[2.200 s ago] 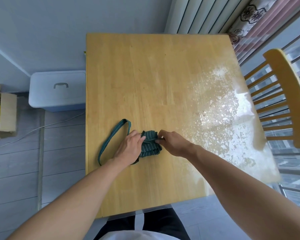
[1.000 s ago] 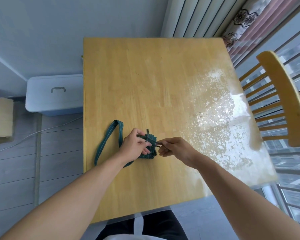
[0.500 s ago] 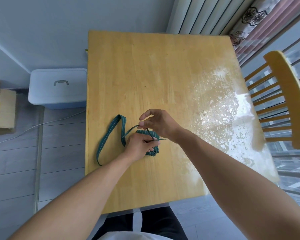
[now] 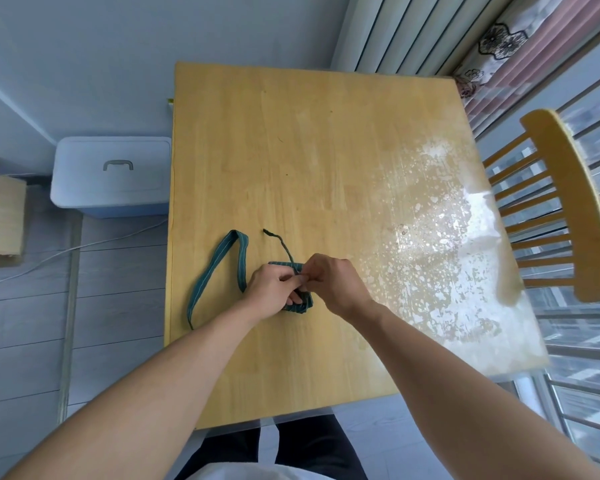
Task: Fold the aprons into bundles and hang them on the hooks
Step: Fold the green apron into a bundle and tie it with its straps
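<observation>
Presently: both hands, left (image 4: 269,289) and right (image 4: 333,282), pinch thin tie cord (image 4: 281,242) around green striped apron bundle (image 4: 300,304) on worktop (image 4: 309,168); knotting step, tightening likely next.

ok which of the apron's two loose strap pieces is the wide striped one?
The looped strap left of the left hand; the thin tie trailing off the bundle is a narrow dark cord.

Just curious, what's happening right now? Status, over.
Left hand and right hand both gripping the apron bundle on the table. Tie string loose. Nothing blocking.
</observation>
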Demonstrator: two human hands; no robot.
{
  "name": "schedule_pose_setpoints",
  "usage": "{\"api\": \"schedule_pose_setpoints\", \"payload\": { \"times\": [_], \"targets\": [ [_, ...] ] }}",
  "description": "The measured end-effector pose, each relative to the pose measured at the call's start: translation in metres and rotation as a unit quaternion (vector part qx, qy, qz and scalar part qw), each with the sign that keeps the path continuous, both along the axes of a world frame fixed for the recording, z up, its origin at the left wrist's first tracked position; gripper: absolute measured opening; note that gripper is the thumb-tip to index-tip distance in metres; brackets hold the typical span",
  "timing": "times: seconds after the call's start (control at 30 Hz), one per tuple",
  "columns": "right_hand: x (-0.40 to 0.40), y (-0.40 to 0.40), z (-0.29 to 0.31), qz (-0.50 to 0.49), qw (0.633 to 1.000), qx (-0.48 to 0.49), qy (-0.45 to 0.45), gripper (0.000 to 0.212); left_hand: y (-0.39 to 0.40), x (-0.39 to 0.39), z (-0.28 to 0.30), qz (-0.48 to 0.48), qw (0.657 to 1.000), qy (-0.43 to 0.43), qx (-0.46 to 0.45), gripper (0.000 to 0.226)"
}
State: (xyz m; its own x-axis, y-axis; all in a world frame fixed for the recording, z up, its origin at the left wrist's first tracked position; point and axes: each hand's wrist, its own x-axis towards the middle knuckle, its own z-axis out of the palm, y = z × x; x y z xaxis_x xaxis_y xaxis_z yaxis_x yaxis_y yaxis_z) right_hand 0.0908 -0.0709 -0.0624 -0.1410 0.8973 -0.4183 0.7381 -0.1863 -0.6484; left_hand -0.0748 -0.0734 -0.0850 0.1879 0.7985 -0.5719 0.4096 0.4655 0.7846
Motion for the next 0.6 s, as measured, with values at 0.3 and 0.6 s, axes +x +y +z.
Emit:
{"api": "schedule_pose_setpoints", "payload": {
  "times": [0.3, 0.6],
  "targets": [
    [-0.002, -0.021, -0.009, 0.021, 0.988, 0.141, -0.063, 0.008, -0.007, 0.0, 0.003, 0.117, 0.992, -0.039, -0.019, 0.011],
    [-0.01, -0.033, -0.011, 0.085, 0.953, 0.231, -0.179, 0.018, 0.001, 0.005, 0.008, 0.17, 0.984, -0.008, -0.055, 0.011]
  ]
}}
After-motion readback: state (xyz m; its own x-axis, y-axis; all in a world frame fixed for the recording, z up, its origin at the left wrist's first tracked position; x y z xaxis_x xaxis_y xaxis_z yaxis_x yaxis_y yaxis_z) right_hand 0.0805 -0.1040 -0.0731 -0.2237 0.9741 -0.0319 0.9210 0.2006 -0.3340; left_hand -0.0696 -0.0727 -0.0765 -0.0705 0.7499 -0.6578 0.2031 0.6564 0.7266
